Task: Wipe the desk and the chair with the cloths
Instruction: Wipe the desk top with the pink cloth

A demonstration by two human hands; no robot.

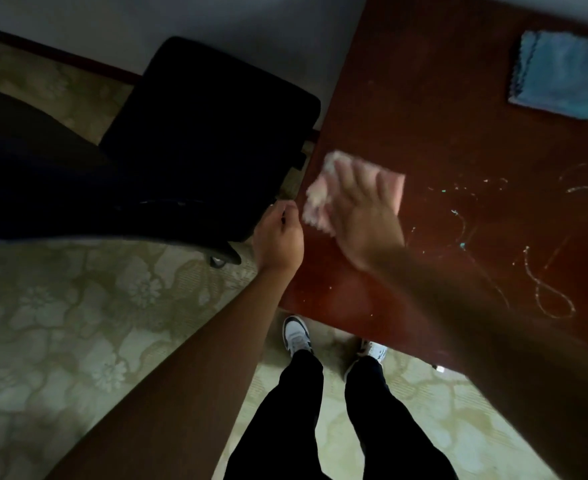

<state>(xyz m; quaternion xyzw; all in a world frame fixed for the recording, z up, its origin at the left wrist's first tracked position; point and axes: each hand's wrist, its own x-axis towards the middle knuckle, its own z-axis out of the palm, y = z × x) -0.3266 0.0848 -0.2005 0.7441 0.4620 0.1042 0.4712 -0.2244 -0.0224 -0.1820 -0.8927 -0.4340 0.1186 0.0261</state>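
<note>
A dark red-brown desk [441, 126] fills the right of the head view, with pale scribbled marks [542, 265] on its right part. My right hand [361, 209] lies flat with spread fingers on a pink cloth [320, 192] near the desk's left edge; the hand is motion-blurred. My left hand [278, 237] hovers at the desk's left edge with loosely curled fingers and holds nothing that I can see. A folded blue cloth [562, 74] rests on the desk at the far right. A black chair [195, 133] stands left of the desk.
Patterned beige carpet [77, 323] covers the floor. My legs in black trousers and my white shoes [297, 336] stand at the desk's near corner. A grey wall [147, 19] with a dark skirting board runs behind the chair.
</note>
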